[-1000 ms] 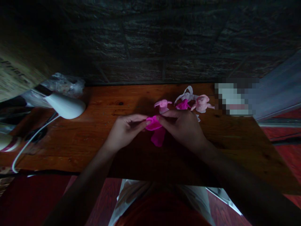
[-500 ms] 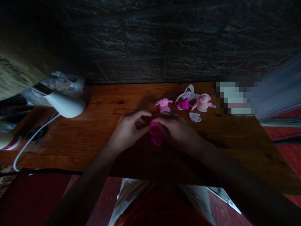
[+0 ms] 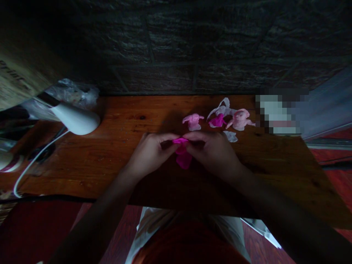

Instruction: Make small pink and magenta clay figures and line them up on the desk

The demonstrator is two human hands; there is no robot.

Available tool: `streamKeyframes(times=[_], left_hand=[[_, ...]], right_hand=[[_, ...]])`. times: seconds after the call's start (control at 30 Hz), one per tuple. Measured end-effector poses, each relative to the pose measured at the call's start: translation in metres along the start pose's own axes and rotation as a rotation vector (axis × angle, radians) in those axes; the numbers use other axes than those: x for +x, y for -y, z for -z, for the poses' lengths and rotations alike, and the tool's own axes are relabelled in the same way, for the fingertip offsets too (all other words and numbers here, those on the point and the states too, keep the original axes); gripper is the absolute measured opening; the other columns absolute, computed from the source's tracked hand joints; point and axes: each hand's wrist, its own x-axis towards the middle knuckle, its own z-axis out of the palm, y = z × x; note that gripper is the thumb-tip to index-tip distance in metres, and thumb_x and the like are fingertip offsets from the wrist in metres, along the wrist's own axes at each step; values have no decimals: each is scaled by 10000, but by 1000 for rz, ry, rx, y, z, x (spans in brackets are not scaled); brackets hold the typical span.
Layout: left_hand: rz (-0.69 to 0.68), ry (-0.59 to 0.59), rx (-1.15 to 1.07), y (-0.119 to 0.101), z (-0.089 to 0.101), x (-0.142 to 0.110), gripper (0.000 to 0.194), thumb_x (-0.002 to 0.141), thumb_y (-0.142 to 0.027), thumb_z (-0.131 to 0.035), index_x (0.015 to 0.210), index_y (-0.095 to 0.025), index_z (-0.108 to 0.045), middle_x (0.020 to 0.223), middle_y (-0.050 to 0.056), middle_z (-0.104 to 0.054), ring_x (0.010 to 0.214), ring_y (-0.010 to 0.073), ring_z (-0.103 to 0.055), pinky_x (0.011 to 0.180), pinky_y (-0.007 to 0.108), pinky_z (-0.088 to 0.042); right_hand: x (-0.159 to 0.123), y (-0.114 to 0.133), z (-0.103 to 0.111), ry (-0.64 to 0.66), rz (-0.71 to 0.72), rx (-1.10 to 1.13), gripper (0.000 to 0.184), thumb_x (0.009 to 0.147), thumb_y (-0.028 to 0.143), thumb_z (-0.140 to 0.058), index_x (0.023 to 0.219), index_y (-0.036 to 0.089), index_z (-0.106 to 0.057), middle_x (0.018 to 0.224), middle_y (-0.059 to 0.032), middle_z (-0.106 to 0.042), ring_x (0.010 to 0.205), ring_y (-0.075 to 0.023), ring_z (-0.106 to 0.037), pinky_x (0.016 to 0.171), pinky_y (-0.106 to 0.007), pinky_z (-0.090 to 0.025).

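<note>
We see a thin, bright magenta piece (image 3: 183, 160), its lower end rounded, over the grained wooden desk (image 3: 93, 157), in from the near edge. Our left hand (image 3: 150, 152) and right hand (image 3: 218, 150) pinch its top between thumbs and fingers, which partly hide it; in shadow, we cannot tell paper from cloth. Beyond, crumpled pink pieces (image 3: 193, 122) lie towards the far edge, before a rough wall (image 3: 170, 44).

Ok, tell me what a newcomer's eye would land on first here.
Probably the bright pink piece pinched between the left hand and right hand. Next, the small pink and white shapes beyond them, near the dark wall, and the white corded object at the left.
</note>
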Motion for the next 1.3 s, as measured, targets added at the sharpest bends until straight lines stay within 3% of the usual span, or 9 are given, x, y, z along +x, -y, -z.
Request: streamKeyframes(times=[0.17,0.33,0.5,0.63,0.8,0.9,1.03,1.13,1.3], left_hand=[[17,-32,3,1,-1,0,158,927,-219,-678,930,-231,-836,917,-1,-852,774,183,-792,732,250,-589],[11,-46,-7,2,-8,-1,158,919,-233,-681,969,-237,-831,966,6,-852,827,189,-801,774,257,-600],[44,24,-29,-2,-7,4,169,915,-298,-688,988,-202,-807,982,42,-844,842,210,-790,743,273,-609],[34,75,-93,-7,-3,8,167,897,-211,-651,971,-188,-799,913,30,-828,805,195,-769,722,260,-594],[1,2,-12,-12,-8,9,270,857,-116,-637,1048,-195,-811,996,30,-844,858,197,-785,782,262,-589],[-23,-107,193,-15,-13,5,345,864,-67,-594,1077,-218,-820,986,24,-852,809,194,-797,763,260,-589],[-203,-255,353,-15,-17,1,366,900,-69,-569,1147,-196,-806,1038,53,-848,854,207,-812,802,265,-602],[-253,-316,326,-13,-20,1,350,904,-105,-596,1184,-185,-790,1105,64,-837,913,209,-813,850,261,-606],[-113,-252,109,-9,-23,4,364,892,-170,-607,1220,-181,-767,1055,60,-845,755,171,-794,686,218,-599]], right_hand=[[1,4,-3,-50,-10,-50,178,861,138,-710,961,230,-825,883,-21,-850,758,-184,-772,713,-274,-515],[5,3,0,101,-96,-101,76,837,162,-739,825,178,-812,702,-20,-788,588,-145,-667,578,-255,-412],[6,1,1,-6,-53,-140,120,841,125,-700,808,175,-805,721,-24,-790,586,-134,-644,584,-257,-399],[7,3,-1,-67,-13,-172,188,844,95,-679,896,196,-830,865,-54,-841,724,-190,-742,702,-295,-498],[6,5,-3,-142,18,-203,286,847,96,-677,1061,219,-820,1013,-60,-851,873,-234,-787,820,-337,-559],[5,7,-4,-82,-25,-259,253,849,120,-672,1046,200,-810,959,-75,-845,839,-250,-783,775,-339,-552],[4,9,-4,-4,-48,-288,191,856,127,-657,975,150,-805,865,-107,-831,746,-259,-767,717,-337,-519],[3,5,-4,-83,-3,-216,180,855,129,-669,962,166,-810,847,-81,-833,693,-227,-751,670,-308,-498],[2,-3,-5,-264,87,-83,214,860,130,-665,1006,178,-814,925,-73,-848,768,-213,-771,715,-290,-531]])
